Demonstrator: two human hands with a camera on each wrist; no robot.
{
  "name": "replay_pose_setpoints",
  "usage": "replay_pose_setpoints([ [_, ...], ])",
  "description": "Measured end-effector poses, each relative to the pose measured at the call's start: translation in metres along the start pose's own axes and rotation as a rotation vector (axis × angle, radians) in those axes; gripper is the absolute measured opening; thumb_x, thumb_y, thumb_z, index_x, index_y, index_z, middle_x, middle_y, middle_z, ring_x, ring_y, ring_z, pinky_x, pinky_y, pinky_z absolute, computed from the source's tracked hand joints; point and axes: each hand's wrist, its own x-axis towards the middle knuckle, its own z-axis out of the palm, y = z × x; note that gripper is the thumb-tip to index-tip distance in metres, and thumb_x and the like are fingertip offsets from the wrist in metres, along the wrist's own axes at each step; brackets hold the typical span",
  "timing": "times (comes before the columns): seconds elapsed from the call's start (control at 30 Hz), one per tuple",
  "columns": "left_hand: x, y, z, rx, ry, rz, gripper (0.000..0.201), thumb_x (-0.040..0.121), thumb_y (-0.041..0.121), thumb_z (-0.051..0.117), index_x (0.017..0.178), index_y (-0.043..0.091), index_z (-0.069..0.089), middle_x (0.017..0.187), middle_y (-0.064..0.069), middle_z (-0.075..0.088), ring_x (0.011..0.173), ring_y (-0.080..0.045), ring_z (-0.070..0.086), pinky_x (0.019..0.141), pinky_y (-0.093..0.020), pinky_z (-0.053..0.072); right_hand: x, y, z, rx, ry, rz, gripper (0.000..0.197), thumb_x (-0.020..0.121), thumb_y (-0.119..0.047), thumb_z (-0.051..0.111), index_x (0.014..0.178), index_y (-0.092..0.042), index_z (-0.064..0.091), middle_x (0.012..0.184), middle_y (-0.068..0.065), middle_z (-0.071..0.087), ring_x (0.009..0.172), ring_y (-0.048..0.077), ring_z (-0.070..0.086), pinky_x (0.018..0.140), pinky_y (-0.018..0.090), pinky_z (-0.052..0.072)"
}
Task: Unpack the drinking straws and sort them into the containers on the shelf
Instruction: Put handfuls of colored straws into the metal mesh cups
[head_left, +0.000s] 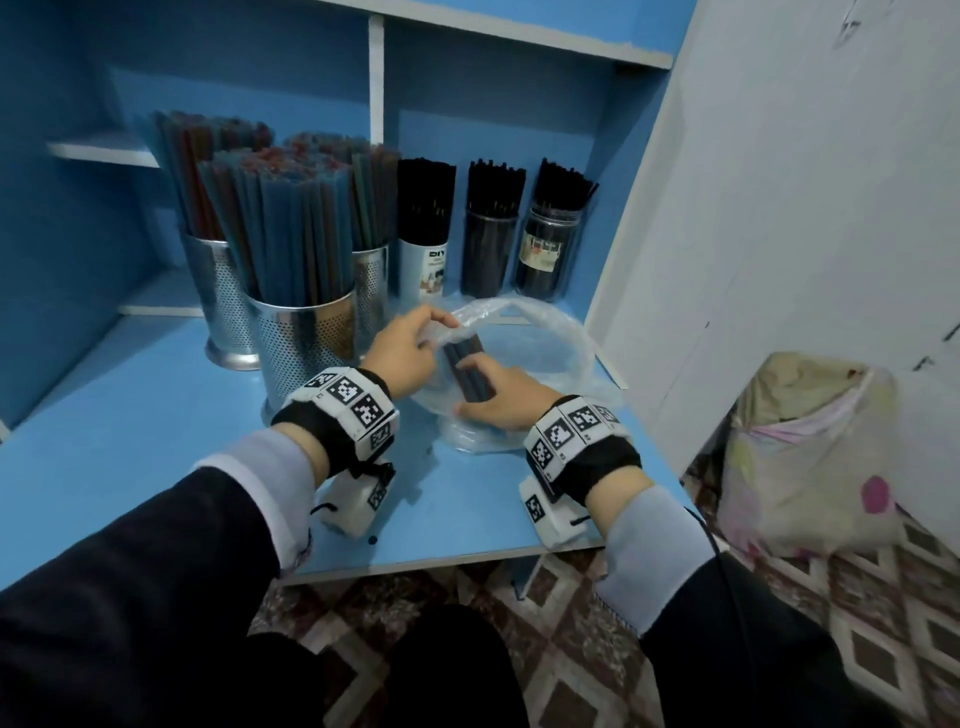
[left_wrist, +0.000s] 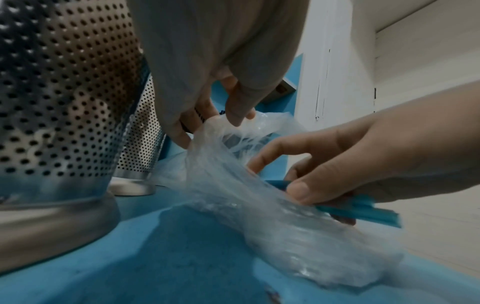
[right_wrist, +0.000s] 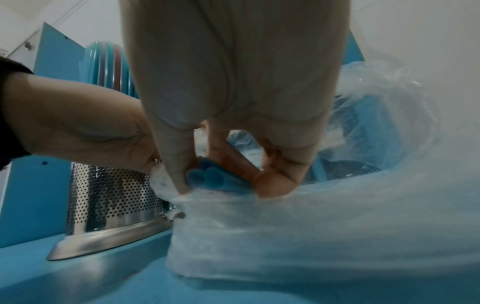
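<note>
A clear plastic bag (head_left: 540, 348) lies on the blue shelf (head_left: 130, 415), in front of the containers. My left hand (head_left: 415, 338) pinches the bag's upper edge (left_wrist: 226, 127) and lifts it. My right hand (head_left: 498, 395) grips a small bundle of blue straws (head_left: 467, 369) at the bag's mouth; their cut ends (right_wrist: 207, 176) show between its thumb and fingers in the right wrist view. In the left wrist view the straws (left_wrist: 363, 209) stick out past the right hand (left_wrist: 337, 174).
Three perforated metal holders (head_left: 301, 338) packed with coloured straws stand left of the bag. Behind it stand three jars of black straws (head_left: 488, 234). A white wall (head_left: 779, 208) closes the right side. A filled bag (head_left: 810, 452) sits on the patterned floor.
</note>
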Motion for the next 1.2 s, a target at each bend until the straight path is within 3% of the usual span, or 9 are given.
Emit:
replay_pose_setpoints([
  [0.23,0.006,-0.022,0.0,-0.133,0.031,0.044,0.039,0.093,-0.004,0.052,0.098,0.033,0.064,0.121,-0.004,0.061,0.115,-0.015,0.055,0.086,-0.015,0.038,0.004,0.001,0.001,-0.009,-0.1,-0.068,0.051,0.085,-0.034,0.07,0.131,-0.028,0.048,0.118,0.011,0.048,0.098,0.024,0.055,0.086,0.026,0.039],
  [0.43,0.005,-0.028,-0.002,-0.134,0.04,0.057,0.047,0.094,0.0,0.055,0.091,0.047,0.061,0.124,-0.003,0.061,0.122,-0.018,0.053,0.099,-0.029,0.037,-0.001,0.004,-0.012,0.113,-0.05,-0.068,0.045,0.078,0.001,0.069,0.117,-0.015,0.054,0.114,0.009,0.052,0.083,0.019,0.054,0.066,0.025,0.047],
  [0.57,0.005,-0.027,-0.004,-0.119,0.023,0.044,0.037,0.095,0.001,0.053,0.102,0.037,0.063,0.128,-0.007,0.059,0.12,-0.02,0.053,0.097,-0.029,0.038,-0.015,0.003,-0.026,0.249,0.104,-0.061,0.025,0.085,0.001,0.057,0.107,-0.011,0.058,0.102,0.004,0.055,0.069,0.011,0.052,0.05,0.017,0.045],
  [0.73,0.001,-0.009,-0.002,-0.018,0.177,0.221,0.049,0.084,-0.013,0.048,0.114,0.024,0.061,0.127,-0.004,0.045,0.096,-0.005,0.05,0.085,0.001,0.033,-0.045,-0.004,-0.055,0.182,0.152,-0.066,0.019,0.085,-0.004,0.057,0.1,-0.015,0.063,0.09,-0.005,0.058,0.074,0.008,0.053,0.061,0.015,0.041],
  [0.83,-0.006,0.01,0.0,0.042,0.069,0.45,0.051,0.075,-0.001,0.057,0.124,0.014,0.055,0.13,-0.006,0.049,0.12,-0.014,0.047,0.108,-0.021,0.032,-0.067,-0.015,-0.077,0.041,0.128,-0.079,0.018,0.084,-0.007,0.058,0.096,-0.02,0.063,0.098,-0.004,0.06,0.083,0.011,0.055,0.066,0.017,0.041],
  [0.97,-0.011,0.028,0.012,0.236,-0.126,0.631,0.066,0.072,0.021,0.064,0.136,0.014,0.048,0.135,0.0,0.054,0.122,-0.012,0.049,0.103,-0.024,0.036,-0.098,-0.029,-0.101,-0.076,0.074,-0.101,0.02,0.082,-0.006,0.058,0.095,-0.02,0.063,0.096,-0.007,0.06,0.081,0.007,0.054,0.065,0.017,0.041],
  [1.03,-0.011,0.034,0.021,0.269,-0.108,0.652,0.057,0.076,0.024,0.073,0.129,0.016,0.054,0.128,0.002,0.06,0.115,-0.014,0.055,0.098,-0.028,0.044,-0.113,-0.036,-0.111,-0.089,0.052,-0.13,0.022,0.081,-0.004,0.059,0.097,-0.019,0.064,0.092,-0.008,0.061,0.071,-0.001,0.053,0.061,0.015,0.041],
  [1.13,-0.011,0.045,0.028,0.141,-0.012,0.589,0.017,0.082,0.016,0.075,0.091,0.015,0.06,0.091,0.001,0.065,0.084,-0.02,0.06,0.075,-0.041,0.05,-0.131,-0.044,-0.127,0.016,0.037,-0.195,0.022,0.084,-0.007,0.068,0.1,-0.021,0.064,0.078,-0.011,0.063,0.057,-0.001,0.052,0.059,0.013,0.041],
  [1.2,-0.013,0.049,0.031,0.012,0.039,0.533,0.012,0.086,0.015,0.072,0.08,0.012,0.061,0.069,0.01,0.053,0.064,-0.013,0.049,0.061,-0.033,0.042,-0.14,-0.047,-0.137,0.107,0.114,-0.261,0.022,0.084,-0.023,0.075,0.103,-0.026,0.064,0.075,-0.016,0.063,0.063,-0.001,0.056,0.063,0.012,0.044],
])
